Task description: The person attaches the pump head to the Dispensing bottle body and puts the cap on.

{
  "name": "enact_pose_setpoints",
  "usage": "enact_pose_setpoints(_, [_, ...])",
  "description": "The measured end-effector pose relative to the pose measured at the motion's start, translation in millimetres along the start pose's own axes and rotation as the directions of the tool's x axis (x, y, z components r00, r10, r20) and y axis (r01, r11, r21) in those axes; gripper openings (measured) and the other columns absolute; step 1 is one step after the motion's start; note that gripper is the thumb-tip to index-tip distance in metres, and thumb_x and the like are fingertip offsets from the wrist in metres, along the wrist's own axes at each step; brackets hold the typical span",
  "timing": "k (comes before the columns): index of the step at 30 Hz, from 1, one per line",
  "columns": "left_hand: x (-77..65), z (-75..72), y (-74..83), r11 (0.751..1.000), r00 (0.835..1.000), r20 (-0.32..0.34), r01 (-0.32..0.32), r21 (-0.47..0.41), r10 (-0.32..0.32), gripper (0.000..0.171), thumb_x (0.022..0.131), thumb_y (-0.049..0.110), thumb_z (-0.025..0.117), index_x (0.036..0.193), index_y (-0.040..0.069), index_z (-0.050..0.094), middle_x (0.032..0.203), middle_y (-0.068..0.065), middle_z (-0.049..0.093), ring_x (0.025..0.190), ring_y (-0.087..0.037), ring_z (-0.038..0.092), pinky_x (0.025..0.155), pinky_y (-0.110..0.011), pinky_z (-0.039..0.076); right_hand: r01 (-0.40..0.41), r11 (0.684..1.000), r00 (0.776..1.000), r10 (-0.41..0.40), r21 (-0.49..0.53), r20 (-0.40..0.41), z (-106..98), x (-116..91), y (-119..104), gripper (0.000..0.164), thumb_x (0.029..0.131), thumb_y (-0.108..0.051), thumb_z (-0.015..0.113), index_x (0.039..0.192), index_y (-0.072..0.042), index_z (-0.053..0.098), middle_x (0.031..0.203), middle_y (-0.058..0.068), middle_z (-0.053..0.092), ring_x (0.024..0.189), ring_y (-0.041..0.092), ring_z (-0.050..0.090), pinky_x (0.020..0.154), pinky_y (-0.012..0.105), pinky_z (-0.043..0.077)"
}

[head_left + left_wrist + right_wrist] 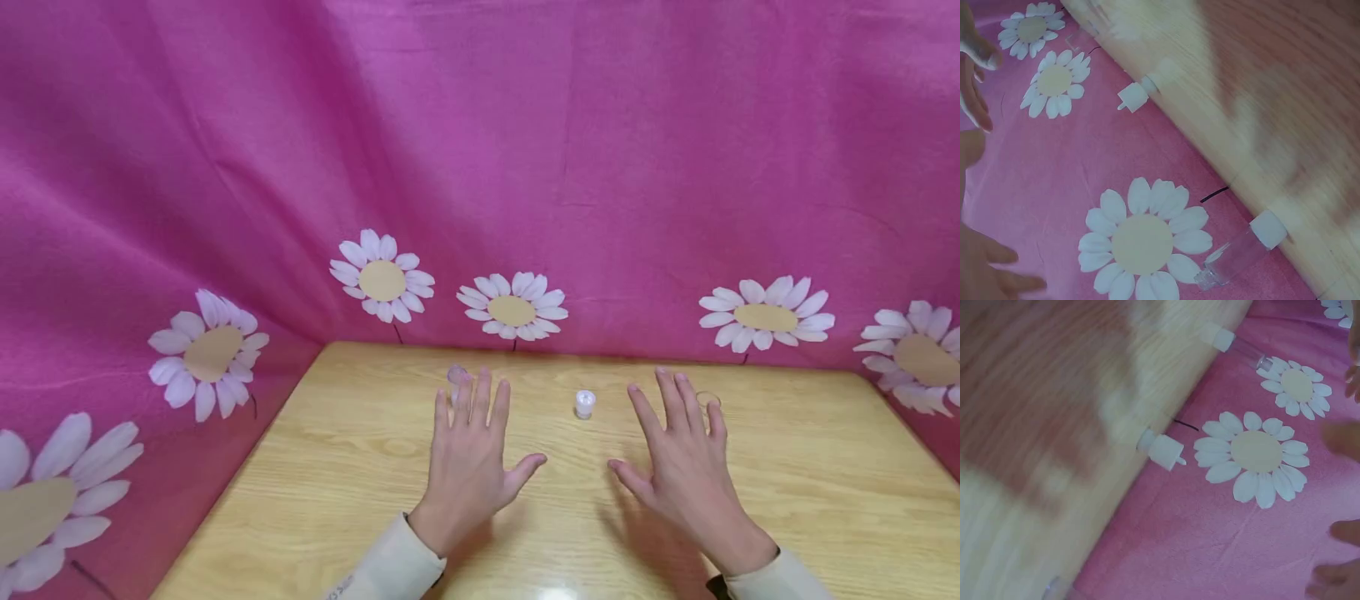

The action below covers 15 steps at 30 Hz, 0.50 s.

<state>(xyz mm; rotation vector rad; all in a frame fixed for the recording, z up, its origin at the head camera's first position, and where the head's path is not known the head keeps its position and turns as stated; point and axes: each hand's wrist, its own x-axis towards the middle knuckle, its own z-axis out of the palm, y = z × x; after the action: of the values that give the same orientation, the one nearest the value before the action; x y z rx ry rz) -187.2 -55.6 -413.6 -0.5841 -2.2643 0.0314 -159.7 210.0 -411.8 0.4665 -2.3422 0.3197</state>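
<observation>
White nozzle piece [585, 405] stands upright on the table [555, 492], a little beyond the gap between the left hand [471, 458] and the right hand [690, 467]. From my distant seat I see, nearest, these two hands spread wide, backs upward, with nothing held; shadows lie below them, so I judge that they hover and do not press. Such a pose probably leaves every piece free. Farther, the nozzle piece is by itself in the middle, I think so that either hand could reach it. Just past the left hand, a clear bottle [1233, 256] stands on its white end, maybe because this is the steadier base. Behind the right hand is a round clear piece [708, 397], too hidden for me to identify. Last, flowered cloth [600, 167] hangs behind, likely as a screen.
</observation>
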Motion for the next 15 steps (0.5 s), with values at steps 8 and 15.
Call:
enact_pose_setpoints(8, [-0.1, -2.8, -2.2, 0.975, 0.99, -0.077, -0.131, -0.179, 0.119, 0.039, 0.085, 0.033, 0.073, 0.117, 0.01, 0.069, 0.11, -0.001, 0.072, 0.093, -0.018, 0.068, 0.078, -0.032, 0.054, 0.122, 0.978, 0.989, -0.105, 0.17, -0.108, -5.1, 3.5, -2.6, 0.041, 0.097, -0.038, 0.052, 0.108, -0.001, 0.068, 0.11, 0.011, 0.068, 0.101, 0.027, 0.064, 0.085, 0.038, 0.048])
enact_pose_setpoints(15, [0.5, -5.3, -1.9, 0.965, 0.993, -0.038, -0.116, -0.234, 0.11, 0.036, 0.087, 0.031, 0.072, 0.117, 0.01, 0.07, 0.108, -0.001, 0.073, 0.093, -0.018, 0.068, 0.076, -0.031, 0.054, 0.128, 0.978, 0.99, -0.115, 0.167, -0.086, -6.4, -0.8, -1.1, 0.031, 0.089, -0.027, 0.061, 0.106, -0.003, 0.069, 0.108, 0.009, 0.068, 0.1, 0.025, 0.063, 0.085, 0.036, 0.046])
